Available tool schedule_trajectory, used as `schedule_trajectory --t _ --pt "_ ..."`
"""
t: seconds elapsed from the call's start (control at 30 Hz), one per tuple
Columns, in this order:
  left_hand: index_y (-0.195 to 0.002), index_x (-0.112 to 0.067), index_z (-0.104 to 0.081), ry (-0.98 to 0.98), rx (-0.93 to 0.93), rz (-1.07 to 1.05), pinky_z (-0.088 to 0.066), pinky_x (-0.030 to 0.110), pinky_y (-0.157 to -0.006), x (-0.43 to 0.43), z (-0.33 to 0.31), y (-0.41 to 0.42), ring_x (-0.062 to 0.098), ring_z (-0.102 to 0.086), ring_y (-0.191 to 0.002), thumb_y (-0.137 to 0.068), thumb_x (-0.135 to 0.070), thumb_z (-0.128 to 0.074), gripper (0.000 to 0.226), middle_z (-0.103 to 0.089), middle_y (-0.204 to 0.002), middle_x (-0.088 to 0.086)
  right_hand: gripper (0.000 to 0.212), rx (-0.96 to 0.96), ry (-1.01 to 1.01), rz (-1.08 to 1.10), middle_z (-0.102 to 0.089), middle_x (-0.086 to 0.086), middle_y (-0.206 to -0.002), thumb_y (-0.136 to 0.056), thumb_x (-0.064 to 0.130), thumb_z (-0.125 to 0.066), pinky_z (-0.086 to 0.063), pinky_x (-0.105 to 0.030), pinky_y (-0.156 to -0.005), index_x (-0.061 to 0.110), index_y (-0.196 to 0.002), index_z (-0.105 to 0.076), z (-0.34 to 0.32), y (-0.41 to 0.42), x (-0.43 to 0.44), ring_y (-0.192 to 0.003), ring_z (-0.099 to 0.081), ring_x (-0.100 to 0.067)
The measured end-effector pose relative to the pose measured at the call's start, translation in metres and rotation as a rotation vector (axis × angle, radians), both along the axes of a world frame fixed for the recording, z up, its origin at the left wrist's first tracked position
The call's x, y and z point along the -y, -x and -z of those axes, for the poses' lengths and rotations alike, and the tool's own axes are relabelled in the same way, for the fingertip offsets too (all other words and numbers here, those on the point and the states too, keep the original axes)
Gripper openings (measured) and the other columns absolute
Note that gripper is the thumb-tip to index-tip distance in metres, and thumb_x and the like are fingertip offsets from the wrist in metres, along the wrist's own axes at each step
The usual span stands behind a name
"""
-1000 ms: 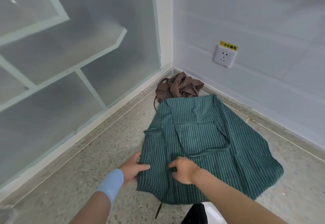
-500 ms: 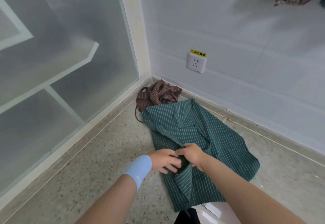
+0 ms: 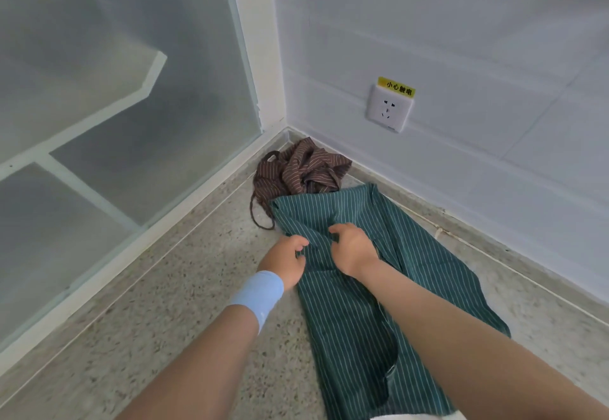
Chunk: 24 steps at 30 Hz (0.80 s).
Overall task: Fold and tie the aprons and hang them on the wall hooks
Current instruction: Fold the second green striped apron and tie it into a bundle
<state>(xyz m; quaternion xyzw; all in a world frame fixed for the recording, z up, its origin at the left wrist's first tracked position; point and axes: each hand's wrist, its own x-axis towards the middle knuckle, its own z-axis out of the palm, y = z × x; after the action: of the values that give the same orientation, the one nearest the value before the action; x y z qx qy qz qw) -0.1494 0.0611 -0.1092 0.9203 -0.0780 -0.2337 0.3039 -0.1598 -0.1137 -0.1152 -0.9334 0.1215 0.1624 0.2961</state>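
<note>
Head view: the green striped apron (image 3: 346,320) lies partly folded on the floor (image 3: 197,287), its far end touching a crumpled brown striped apron (image 3: 303,169) in the corner. The left hand (image 3: 286,263) has its grip pinched on a fold at the green apron's left edge. The right hand (image 3: 352,248), just beside it, curls its grip round the same cloth. A socket (image 3: 390,108) sits on the wall beyond.

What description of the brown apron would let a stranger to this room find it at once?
Find the corner where the frosted glass partition meets the white wall, left of the wall socket. The brown apron lies there on the floor in a crumpled heap. Unlike the green apron spread beside it, it is bunched up.
</note>
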Motion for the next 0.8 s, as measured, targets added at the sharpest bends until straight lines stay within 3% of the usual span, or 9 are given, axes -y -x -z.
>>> schedule_trajectory --t 0.13,0.2,0.27,0.37,0.43,0.5,0.6,0.7,0.8 --pt "-0.137 -0.028 -0.048 -0.060 0.094 0.064 -0.052 0.035 -0.090 0.000 0.009 -0.023 0.016 -0.060 -0.103 -0.099 -0.015 -0.048 0.040 -0.044 -0.142 -0.007 0.050 -0.167 0.176 -0.155 -0.059 -0.003 -0.136 -0.097 0.025 -0.053 -0.031 -0.045 -0.113 0.024 -0.146 -0.044 0.015 -0.032 -0.004 -0.125 -0.053 -0.026" --pt "-0.144 -0.029 -0.041 -0.117 0.115 0.133 -0.053 0.034 -0.084 0.001 0.013 -0.032 0.015 -0.061 -0.095 -0.099 -0.013 -0.049 0.049 -0.034 -0.149 -0.010 0.026 -0.179 0.305 -0.244 -0.070 0.003 -0.108 -0.093 0.030 -0.056 -0.025 -0.051 -0.114 0.025 -0.116 -0.066 0.018 -0.035 -0.008 -0.105 -0.061 -0.023" --pt "-0.151 -0.032 -0.030 -0.155 0.138 0.212 -0.052 0.031 -0.082 0.001 0.020 -0.040 0.015 -0.060 -0.104 -0.096 -0.011 -0.053 0.063 -0.021 -0.158 -0.013 0.014 -0.107 0.295 -0.289 -0.069 0.010 -0.088 -0.086 0.036 -0.060 -0.021 -0.050 -0.114 0.025 -0.089 -0.069 0.021 -0.034 -0.013 -0.094 -0.061 -0.018" --pt "-0.139 -0.033 -0.043 -0.155 0.133 0.246 -0.052 0.034 -0.086 -0.003 0.034 -0.048 0.020 -0.057 -0.114 -0.089 -0.011 -0.062 0.057 -0.040 -0.145 -0.008 0.014 -0.126 -0.155 -0.189 -0.060 0.013 -0.067 -0.083 0.030 -0.068 -0.045 -0.027 -0.082 0.021 -0.074 -0.063 0.020 -0.027 -0.017 -0.073 -0.060 -0.013" --pt "-0.108 -0.027 -0.057 -0.133 0.162 0.198 -0.052 0.036 -0.082 -0.011 0.039 -0.047 0.021 -0.060 -0.097 -0.087 -0.008 -0.061 0.029 -0.056 -0.112 -0.005 0.021 -0.209 -0.524 0.006 -0.055 0.012 -0.057 -0.086 0.020 -0.068 -0.040 -0.022 -0.057 0.016 -0.066 -0.061 0.015 -0.027 -0.018 -0.057 -0.051 -0.010" --pt "-0.090 -0.022 -0.059 -0.109 0.216 0.153 -0.051 0.036 -0.073 -0.021 0.042 -0.044 0.020 -0.057 -0.082 -0.084 -0.001 -0.059 0.022 -0.053 -0.096 -0.005 0.009 -0.323 -0.710 0.170 -0.065 0.009 -0.075 -0.091 0.015 -0.062 -0.037 -0.022 -0.054 0.017 -0.084 -0.068 0.013 -0.030 -0.019 -0.063 -0.057 -0.010" --pt "-0.083 -0.019 -0.061 -0.012 0.265 0.112 -0.052 0.035 -0.069 -0.035 0.038 -0.037 0.018 -0.057 -0.076 -0.082 0.005 -0.059 0.024 -0.051 -0.095 -0.006 0.044 -0.490 -0.725 0.100 -0.068 -0.010 -0.103 -0.094 0.007 -0.054 -0.028 -0.025 -0.045 0.024 -0.135 -0.052 0.012 -0.031 -0.022 -0.053 -0.056 -0.010" --pt "-0.080 -0.020 -0.060 -0.003 0.250 0.088 -0.052 0.035 -0.070 -0.045 0.031 -0.031 0.015 -0.057 -0.077 -0.080 0.004 -0.063 0.024 -0.050 -0.098 -0.009 0.050 -0.505 -0.545 -0.098 -0.062 -0.002 -0.078 -0.092 0.012 -0.059 -0.029 -0.024 -0.042 0.024 -0.140 -0.050 0.009 -0.030 -0.030 -0.046 -0.042 -0.010" --pt "-0.074 -0.031 -0.053 -0.104 0.192 0.114 -0.053 0.039 -0.075 -0.055 0.027 -0.029 0.014 -0.057 -0.080 -0.079 0.002 -0.062 0.035 -0.049 -0.097 -0.013 0.051 -0.475 -0.269 -0.281 -0.066 -0.008 -0.098 -0.094 0.023 -0.063 -0.049 -0.031 -0.064 0.013 -0.143 -0.053 -0.006 -0.033 -0.030 -0.077 -0.061 -0.021"
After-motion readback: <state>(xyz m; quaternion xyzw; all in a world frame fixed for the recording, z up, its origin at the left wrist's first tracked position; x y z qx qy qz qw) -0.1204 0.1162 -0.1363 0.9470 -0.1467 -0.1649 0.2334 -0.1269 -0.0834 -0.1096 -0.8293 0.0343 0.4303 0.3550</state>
